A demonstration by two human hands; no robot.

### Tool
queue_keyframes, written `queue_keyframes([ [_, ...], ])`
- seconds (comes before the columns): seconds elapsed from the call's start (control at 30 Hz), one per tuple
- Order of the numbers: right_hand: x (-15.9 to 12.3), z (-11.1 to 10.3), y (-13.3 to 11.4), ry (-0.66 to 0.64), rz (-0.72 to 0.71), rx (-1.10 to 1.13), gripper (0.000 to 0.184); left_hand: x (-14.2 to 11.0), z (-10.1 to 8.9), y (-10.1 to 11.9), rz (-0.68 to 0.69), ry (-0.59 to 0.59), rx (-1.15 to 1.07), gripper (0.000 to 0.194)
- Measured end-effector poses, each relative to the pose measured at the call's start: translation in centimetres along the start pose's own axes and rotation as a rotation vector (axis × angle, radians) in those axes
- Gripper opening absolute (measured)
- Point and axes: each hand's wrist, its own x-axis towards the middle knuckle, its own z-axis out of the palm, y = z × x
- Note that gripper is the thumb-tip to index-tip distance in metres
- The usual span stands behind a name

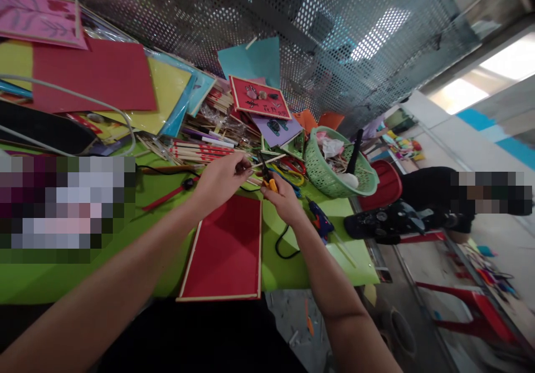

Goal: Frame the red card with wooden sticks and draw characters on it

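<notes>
My left hand is closed in a pinch on a thin wooden stick. In my right hand are pliers with orange-yellow handles. Their dark jaws meet the stick just right of my left fingertips; whether they are closed on it I cannot tell. Below both hands lies a red card, with pale sticks along its left, right and near edges. A bundle of red-and-pale sticks lies just beyond my left hand. Right of my right hand rests a dark blue glue gun with a glue stick in its back.
A green basket full of scraps stands at the back right. Scissors lie beside it. Coloured paper and a decorated red card are piled along the mesh panel. A person in black is at the right.
</notes>
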Motion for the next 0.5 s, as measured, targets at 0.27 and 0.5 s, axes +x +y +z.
queue_keyframes([
  [0.27, 0.13, -0.2, -0.38, 0.041, 0.007, -0.045, 0.037, -0.19, -0.03, -0.28, 0.016, 0.026, 0.067, 0.007],
  [0.5, 0.16, 0.05, -0.23, 0.08, 0.001, -0.079, 0.037, -0.12, 0.28, -0.38, 0.046, 0.027, 0.059, 0.007],
])
